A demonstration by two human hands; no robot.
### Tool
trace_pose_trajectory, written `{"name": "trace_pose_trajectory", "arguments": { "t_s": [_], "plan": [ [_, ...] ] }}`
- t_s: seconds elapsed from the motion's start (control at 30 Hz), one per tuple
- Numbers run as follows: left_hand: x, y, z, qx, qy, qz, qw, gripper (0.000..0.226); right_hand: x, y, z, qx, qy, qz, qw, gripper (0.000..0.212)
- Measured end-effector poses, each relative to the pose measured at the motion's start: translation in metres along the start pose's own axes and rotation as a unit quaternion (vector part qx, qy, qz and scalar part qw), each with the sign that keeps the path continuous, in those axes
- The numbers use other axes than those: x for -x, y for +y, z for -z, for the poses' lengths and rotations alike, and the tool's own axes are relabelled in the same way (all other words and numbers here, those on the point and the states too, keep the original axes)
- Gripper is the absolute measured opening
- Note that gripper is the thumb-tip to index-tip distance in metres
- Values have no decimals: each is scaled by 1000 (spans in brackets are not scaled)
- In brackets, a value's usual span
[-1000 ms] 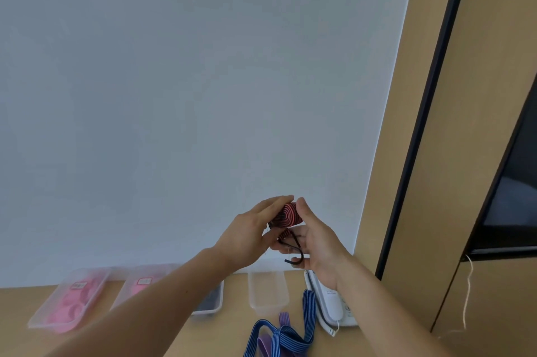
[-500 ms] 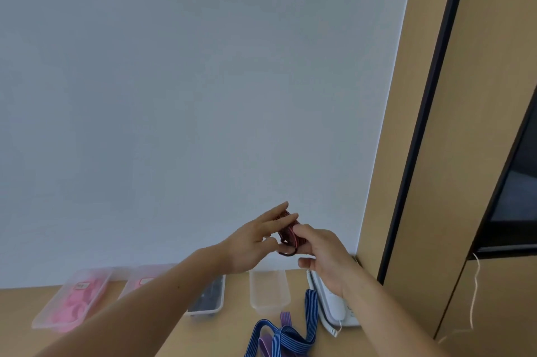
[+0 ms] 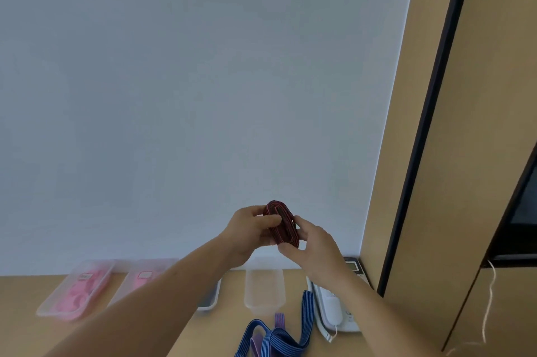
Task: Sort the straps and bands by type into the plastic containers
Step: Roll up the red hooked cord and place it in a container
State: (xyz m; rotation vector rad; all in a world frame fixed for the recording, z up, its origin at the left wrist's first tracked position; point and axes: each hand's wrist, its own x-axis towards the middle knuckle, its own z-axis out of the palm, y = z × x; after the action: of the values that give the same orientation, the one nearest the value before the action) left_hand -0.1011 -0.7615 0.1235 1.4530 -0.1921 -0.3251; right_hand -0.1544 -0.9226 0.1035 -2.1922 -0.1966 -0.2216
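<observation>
Red strap point(image 3: 283, 226) gripped by left hand point(image 3: 246, 231), right hand point(image 3: 316, 244), fingers point(image 3: 269, 221) curled.

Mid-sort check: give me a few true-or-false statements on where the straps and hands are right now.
1. The left hand and right hand both hold the red strap coil. True.
2. The red strap coil lies in a container. False: it is held up above the table.
3. The blue strap lies on the table, outside the containers. True.
4. The leftmost container holds blue items. False: its contents are pink.
</observation>
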Motion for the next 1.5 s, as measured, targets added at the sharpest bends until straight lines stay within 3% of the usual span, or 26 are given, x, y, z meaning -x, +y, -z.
{"name": "trace_pose_trajectory", "arguments": {
  "t_s": [0.13, 0.27, 0.33, 0.43, 0.5, 0.57, 0.73, 0.9, 1.03, 1.13, 1.37, 1.5],
  "plan": [
    [-1, -13, -8, 40, 35, -16, 998, 23, -4, 12, -2, 12, 23, 10, 1000, 35],
    [-4, -31, 1, 47, 77, -10, 996, 27, -15, 23, -6, 16, -27, 12, 999, 19],
    [-5, -42, 9, 56, 72, 1, 996, 29, -24, 31, -11, -9, -22, -13, 1000, 29],
    [-9, -58, 21, 61, 61, 11, 996, 29, -35, 40, -25, -46, -28, -57, 997, 7],
    [-18, -70, 30, 73, 94, 21, 993, 32, -42, 47, -41, -65, -32, -93, 993, 5],
    [-29, -84, 38, 79, 118, 35, 989, 38, -49, 53, -58, -55, -27, -125, 990, 9],
    [-62, -122, 64, 64, 93, 89, 990, 34, -70, 63, -92, -27, 2, -202, 979, 10],
    [-100, -152, 93, -71, 18, 126, 989, 39, -94, 72, -128, -9, 27, -280, 960, 11],
    [-120, -169, 114, -240, -56, 131, 960, 25, -110, 86, -157, 22, 42, -331, 942, 5],
    [-132, -180, 127, -305, -57, 141, 940, 41, -116, 101, -175, 72, 44, -349, 933, 7],
    [-141, -198, 130, -369, -104, 148, 911, 46, -126, 130, -206, 183, 24, -322, 929, 20],
    [-151, -212, 133, -372, -98, 141, 912, 32, -130, 146, -222, 243, 11, -288, 926, 20]
  ]
}}
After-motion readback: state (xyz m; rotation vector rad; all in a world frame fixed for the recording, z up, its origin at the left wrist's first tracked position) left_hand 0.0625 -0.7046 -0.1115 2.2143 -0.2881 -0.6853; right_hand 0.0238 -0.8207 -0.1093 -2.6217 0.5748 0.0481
